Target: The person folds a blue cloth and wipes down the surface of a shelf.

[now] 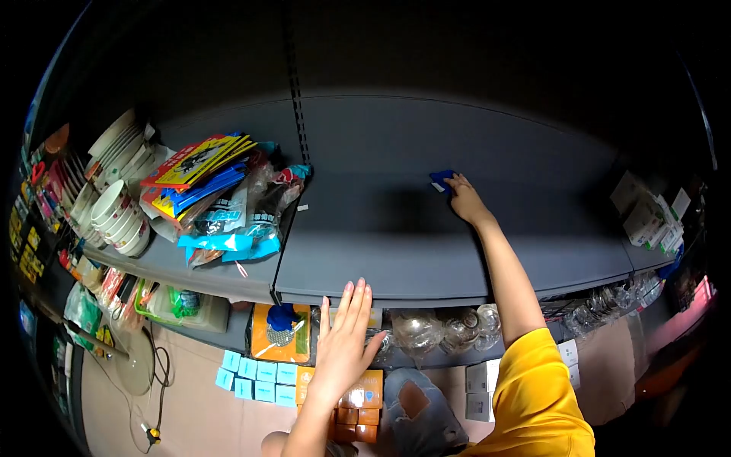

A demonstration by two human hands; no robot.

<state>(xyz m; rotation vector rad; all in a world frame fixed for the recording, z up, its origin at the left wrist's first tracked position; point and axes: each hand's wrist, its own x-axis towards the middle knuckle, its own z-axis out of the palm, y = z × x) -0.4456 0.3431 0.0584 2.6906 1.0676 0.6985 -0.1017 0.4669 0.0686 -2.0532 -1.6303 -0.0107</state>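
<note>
My right hand (467, 202) reaches far onto the grey shelf (365, 259), its fingers pressed on a dark blue cloth (442, 180) that lies against the shelf surface. A small white tag shows at the cloth's left side. Nearer to me, my left hand (346, 335) is raised in front of the shelf's front edge with its fingers stretched out and nothing in it. To the left on the shelf lies a pile of colourful packets (202, 164) and plastic-wrapped bags (236, 221).
Stacked bowls (120, 217) stand at the left, white boxes (651, 217) at the right. Below are wrapped glassware (419, 331), a green-edged bin (183, 305), light blue boxes (265, 372), orange boxes (362, 390) and white boxes (480, 390). A cable (160, 381) lies on the floor.
</note>
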